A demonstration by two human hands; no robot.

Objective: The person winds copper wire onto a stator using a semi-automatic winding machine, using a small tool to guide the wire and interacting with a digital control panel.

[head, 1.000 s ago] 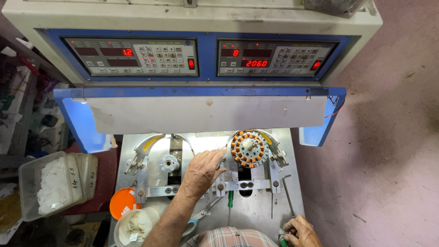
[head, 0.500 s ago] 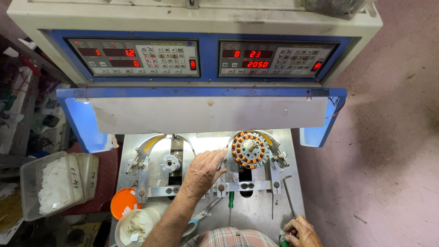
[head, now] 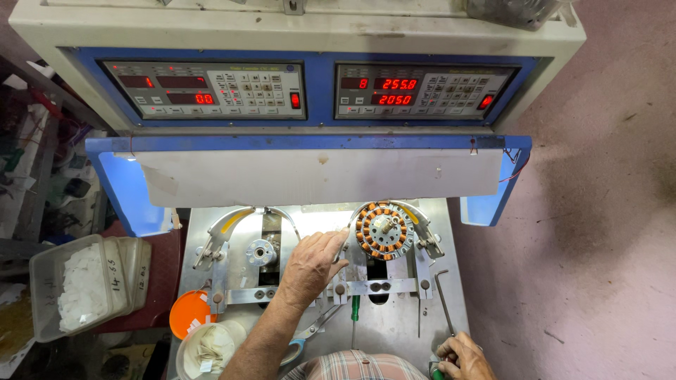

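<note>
A round stator (head: 384,230) with copper-coloured windings sits on the right spindle of a winding machine. My left hand (head: 312,264) rests palm down on the metal plate (head: 394,331), its fingertips touching the bracket just left of the stator, and it holds nothing. The left spindle (head: 262,251) beside that hand is bare. My right hand (head: 461,355) is at the bottom edge of the view, curled around a small green-handled part (head: 435,374) that is mostly hidden.
Two control panels (head: 204,89) with red digits stand above a white guard flap (head: 317,176). Scissors (head: 310,332), a green screwdriver (head: 355,308) and a hex key (head: 443,299) lie on the plate. An orange lid (head: 186,313), a white tub (head: 208,350) and a clear box (head: 74,288) sit to the left.
The red digits on both panels have changed. Both hands stay where they were.
</note>
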